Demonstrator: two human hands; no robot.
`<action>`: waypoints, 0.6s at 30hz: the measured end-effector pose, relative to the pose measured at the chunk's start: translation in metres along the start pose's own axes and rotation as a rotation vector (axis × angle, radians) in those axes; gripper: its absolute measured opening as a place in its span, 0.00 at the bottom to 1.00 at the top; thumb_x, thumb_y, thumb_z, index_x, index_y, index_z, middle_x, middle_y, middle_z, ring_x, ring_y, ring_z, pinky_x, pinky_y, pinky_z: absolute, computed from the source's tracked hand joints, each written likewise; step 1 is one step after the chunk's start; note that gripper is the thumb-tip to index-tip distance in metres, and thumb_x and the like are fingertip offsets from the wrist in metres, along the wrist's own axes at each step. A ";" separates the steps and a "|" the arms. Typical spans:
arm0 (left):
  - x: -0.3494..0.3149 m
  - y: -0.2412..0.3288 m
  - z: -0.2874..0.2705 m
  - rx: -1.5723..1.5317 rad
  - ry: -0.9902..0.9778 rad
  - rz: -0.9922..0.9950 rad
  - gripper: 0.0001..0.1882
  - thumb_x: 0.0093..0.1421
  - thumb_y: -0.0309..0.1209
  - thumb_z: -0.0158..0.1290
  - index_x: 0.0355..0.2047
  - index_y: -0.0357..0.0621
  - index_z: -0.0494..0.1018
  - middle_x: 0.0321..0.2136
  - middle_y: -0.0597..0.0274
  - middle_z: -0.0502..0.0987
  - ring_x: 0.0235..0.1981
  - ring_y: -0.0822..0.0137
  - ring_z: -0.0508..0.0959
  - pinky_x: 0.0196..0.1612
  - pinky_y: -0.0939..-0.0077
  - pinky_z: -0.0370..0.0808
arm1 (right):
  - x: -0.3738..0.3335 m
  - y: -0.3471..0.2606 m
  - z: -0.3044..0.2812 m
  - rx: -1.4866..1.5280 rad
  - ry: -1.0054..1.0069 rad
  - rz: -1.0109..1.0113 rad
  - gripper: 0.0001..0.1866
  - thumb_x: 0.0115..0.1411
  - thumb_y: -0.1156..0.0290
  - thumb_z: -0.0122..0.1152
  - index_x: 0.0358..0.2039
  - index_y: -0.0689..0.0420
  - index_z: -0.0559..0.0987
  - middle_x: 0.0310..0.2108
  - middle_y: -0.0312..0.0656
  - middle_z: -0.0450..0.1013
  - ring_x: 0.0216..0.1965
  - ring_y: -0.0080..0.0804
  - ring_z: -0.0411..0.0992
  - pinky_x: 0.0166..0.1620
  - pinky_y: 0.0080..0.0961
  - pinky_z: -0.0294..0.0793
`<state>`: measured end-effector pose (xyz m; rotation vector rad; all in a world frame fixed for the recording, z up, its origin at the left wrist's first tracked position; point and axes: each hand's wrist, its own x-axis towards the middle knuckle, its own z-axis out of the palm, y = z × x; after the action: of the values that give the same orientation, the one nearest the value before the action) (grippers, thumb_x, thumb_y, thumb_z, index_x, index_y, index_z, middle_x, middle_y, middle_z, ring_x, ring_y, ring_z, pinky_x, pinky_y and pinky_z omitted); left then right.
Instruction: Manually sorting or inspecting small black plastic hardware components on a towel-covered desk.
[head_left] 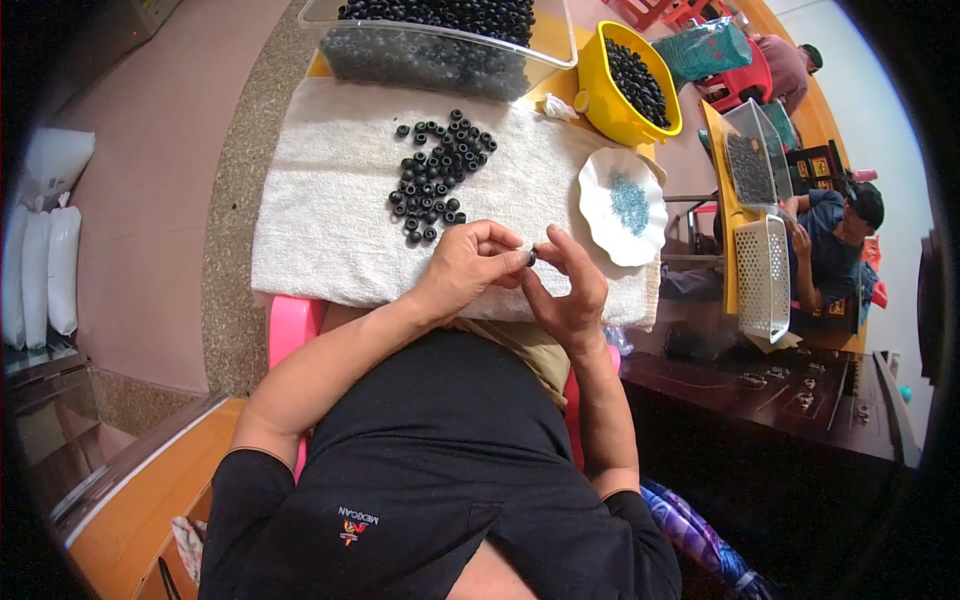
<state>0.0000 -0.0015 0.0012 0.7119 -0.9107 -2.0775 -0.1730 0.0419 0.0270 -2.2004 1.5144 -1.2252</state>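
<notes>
My left hand and my right hand meet above the near edge of a white towel. Between the fingertips of my right hand is a small black round piece, partly covered by the fingers. The left thumb and forefinger are pinched against its side; whether they hold anything tiny of their own is hidden. Just beyond my left hand lies a loose pile of black round pieces, many with ring-shaped openings. To the right, a white scalloped plate bears small clear-blue bits.
A clear plastic bin of black pieces stands at the far side, beside a yellow basin holding more. A crumpled white tissue lies near it. At right, a person sits by another table with a white perforated basket.
</notes>
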 end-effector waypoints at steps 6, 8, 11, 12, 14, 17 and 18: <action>-0.002 0.001 0.001 0.030 0.021 0.025 0.06 0.60 0.24 0.58 0.36 0.37 0.71 0.29 0.60 0.80 0.29 0.74 0.80 0.34 0.81 0.79 | 0.011 -0.009 -0.007 -0.086 -0.037 -0.151 0.30 0.44 0.82 0.71 0.50 0.63 0.74 0.36 0.48 0.78 0.35 0.37 0.79 0.38 0.28 0.79; -0.003 0.003 0.002 0.040 0.024 0.038 0.06 0.60 0.24 0.58 0.35 0.38 0.71 0.28 0.61 0.79 0.29 0.74 0.80 0.34 0.81 0.79 | 0.015 -0.011 -0.007 -0.110 -0.048 -0.192 0.29 0.43 0.82 0.71 0.49 0.64 0.74 0.35 0.48 0.78 0.34 0.38 0.79 0.37 0.28 0.78; -0.003 0.002 0.002 0.045 0.029 0.054 0.07 0.60 0.24 0.58 0.33 0.38 0.70 0.27 0.61 0.79 0.28 0.75 0.80 0.33 0.82 0.79 | 0.017 -0.012 -0.005 -0.092 -0.016 -0.251 0.27 0.45 0.83 0.67 0.48 0.63 0.74 0.31 0.47 0.76 0.30 0.41 0.77 0.32 0.32 0.77; -0.003 0.002 0.002 0.040 0.031 0.056 0.07 0.60 0.24 0.58 0.32 0.38 0.70 0.26 0.62 0.79 0.28 0.75 0.79 0.33 0.81 0.79 | 0.016 -0.011 -0.005 -0.091 -0.040 -0.244 0.26 0.45 0.83 0.67 0.48 0.63 0.74 0.30 0.47 0.76 0.30 0.41 0.76 0.31 0.32 0.77; -0.003 0.001 0.001 0.043 0.027 0.062 0.07 0.59 0.23 0.59 0.32 0.39 0.70 0.26 0.62 0.78 0.28 0.75 0.79 0.33 0.82 0.78 | 0.015 -0.010 -0.005 -0.091 -0.062 -0.237 0.25 0.46 0.83 0.66 0.48 0.63 0.74 0.29 0.47 0.75 0.29 0.41 0.76 0.30 0.32 0.76; -0.002 -0.003 0.000 0.040 0.021 0.071 0.07 0.59 0.23 0.59 0.31 0.39 0.69 0.26 0.62 0.78 0.27 0.75 0.79 0.32 0.82 0.78 | 0.015 -0.010 -0.005 -0.103 -0.094 -0.229 0.24 0.46 0.82 0.66 0.47 0.63 0.75 0.28 0.46 0.75 0.27 0.40 0.75 0.29 0.32 0.75; -0.001 -0.004 -0.001 0.034 0.019 0.073 0.07 0.59 0.23 0.59 0.31 0.39 0.69 0.26 0.62 0.78 0.27 0.75 0.79 0.32 0.82 0.78 | 0.016 -0.009 -0.005 -0.084 -0.085 -0.243 0.24 0.46 0.82 0.66 0.47 0.63 0.74 0.28 0.46 0.75 0.27 0.40 0.75 0.28 0.32 0.74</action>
<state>-0.0008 0.0009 -0.0022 0.7052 -0.9492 -1.9924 -0.1686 0.0343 0.0437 -2.5178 1.3195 -1.1344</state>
